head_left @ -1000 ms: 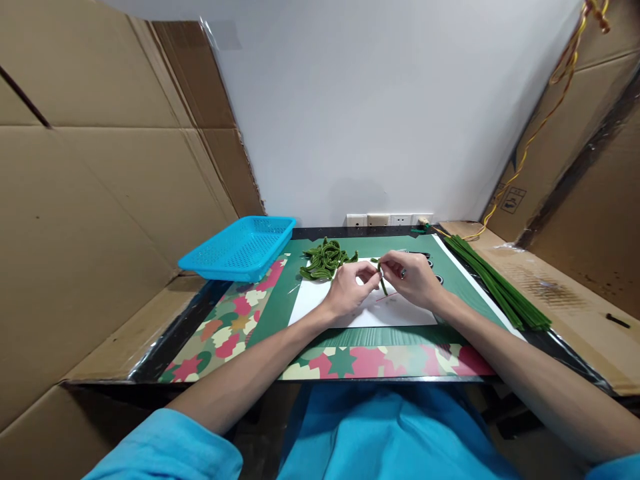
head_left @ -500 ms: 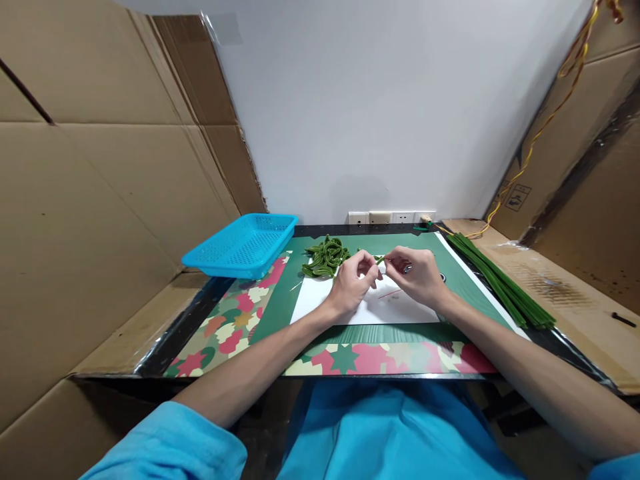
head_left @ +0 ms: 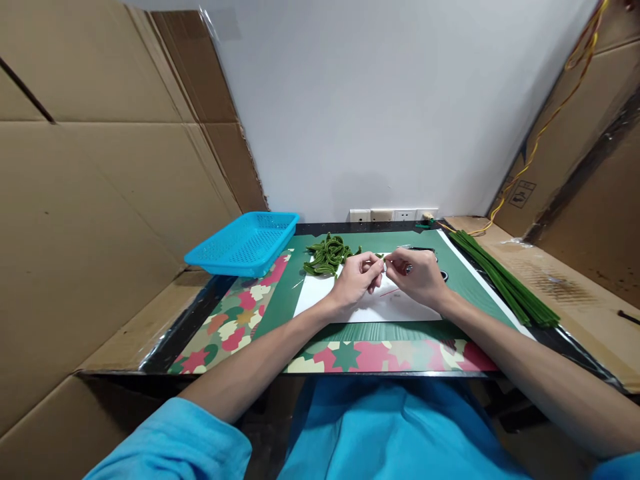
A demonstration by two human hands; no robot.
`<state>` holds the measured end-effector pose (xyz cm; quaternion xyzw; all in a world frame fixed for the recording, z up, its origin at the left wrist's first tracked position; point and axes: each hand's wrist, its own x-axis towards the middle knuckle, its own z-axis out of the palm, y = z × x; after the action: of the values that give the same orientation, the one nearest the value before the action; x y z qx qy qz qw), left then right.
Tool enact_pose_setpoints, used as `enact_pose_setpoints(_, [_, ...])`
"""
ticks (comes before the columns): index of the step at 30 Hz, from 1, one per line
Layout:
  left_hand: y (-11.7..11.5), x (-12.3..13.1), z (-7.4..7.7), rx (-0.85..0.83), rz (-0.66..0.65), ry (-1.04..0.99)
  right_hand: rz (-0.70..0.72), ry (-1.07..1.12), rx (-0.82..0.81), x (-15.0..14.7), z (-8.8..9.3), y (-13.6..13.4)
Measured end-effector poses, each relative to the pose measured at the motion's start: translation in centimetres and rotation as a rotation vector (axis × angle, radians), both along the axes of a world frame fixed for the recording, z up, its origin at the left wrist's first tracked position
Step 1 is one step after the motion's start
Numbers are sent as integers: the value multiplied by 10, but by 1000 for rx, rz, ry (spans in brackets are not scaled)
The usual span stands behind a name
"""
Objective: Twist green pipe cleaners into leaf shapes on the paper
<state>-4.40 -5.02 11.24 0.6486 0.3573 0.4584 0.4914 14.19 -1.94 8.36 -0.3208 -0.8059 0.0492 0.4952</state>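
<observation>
My left hand (head_left: 357,280) and my right hand (head_left: 417,275) meet fingertip to fingertip above a white sheet of paper (head_left: 320,307). Both are closed in a pinch on a short green pipe cleaner (head_left: 380,256), most of it hidden by the fingers. A pile of bent green pipe cleaners (head_left: 327,253) lies just beyond my left hand. Long straight pipe cleaners (head_left: 505,280) rest in a bundle to the right. Behind and beside my right hand, dark parts of a tool (head_left: 444,275) show, mostly covered. A red line (head_left: 389,293) marks the paper.
A blue plastic basket (head_left: 245,247) stands at the left back of the table. Green and camouflage-patterned mats (head_left: 345,357) cover the tabletop. Cardboard walls (head_left: 100,200) flank both sides. Sockets (head_left: 383,215) line the back wall, and a yellow twisted wire (head_left: 537,137) hangs at the right.
The fingers of my left hand have drawn closer together and nearer my right fingertips. Less of the short pipe cleaner shows between them. The view has shifted slightly.
</observation>
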Motion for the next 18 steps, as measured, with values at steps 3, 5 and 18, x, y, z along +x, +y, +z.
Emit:
enact_pose_setpoints(3, [-2,2,-1,-39,-26,-32,-16,52,22,1,2,1])
enact_pose_setpoints(5, [-2,3,-1,-61,-35,-54,-37,103,32,3,5,1])
enact_pose_setpoints(18, [4,-1,-3,-101,-82,-159,52,108,45,2,19,-10])
